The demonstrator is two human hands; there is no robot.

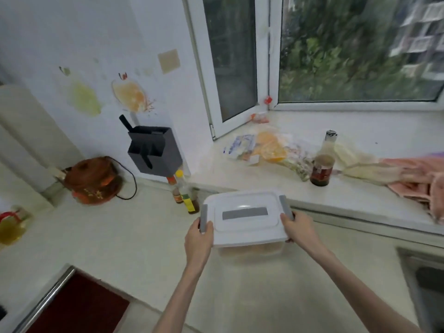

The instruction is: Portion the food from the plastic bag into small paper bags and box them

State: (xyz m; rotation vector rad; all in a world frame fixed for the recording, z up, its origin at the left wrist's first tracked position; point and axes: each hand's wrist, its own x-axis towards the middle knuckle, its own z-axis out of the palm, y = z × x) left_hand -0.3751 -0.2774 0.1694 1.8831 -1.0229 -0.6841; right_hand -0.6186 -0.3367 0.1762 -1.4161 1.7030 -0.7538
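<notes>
We grip the lidded box [245,218] — left hand [199,239], right hand [299,228] clasping its sides — so boxing looks nearly finished.

Head camera looks forward and down, close over the counter [144,236].

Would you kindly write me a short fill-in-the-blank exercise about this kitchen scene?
1. Both hands, left hand and right hand, grip the white box by its grey ____.
2. The lid of the box is ____.
3. The dark sauce bottle stands on the ____.

Missing words: clips; on; windowsill
</notes>
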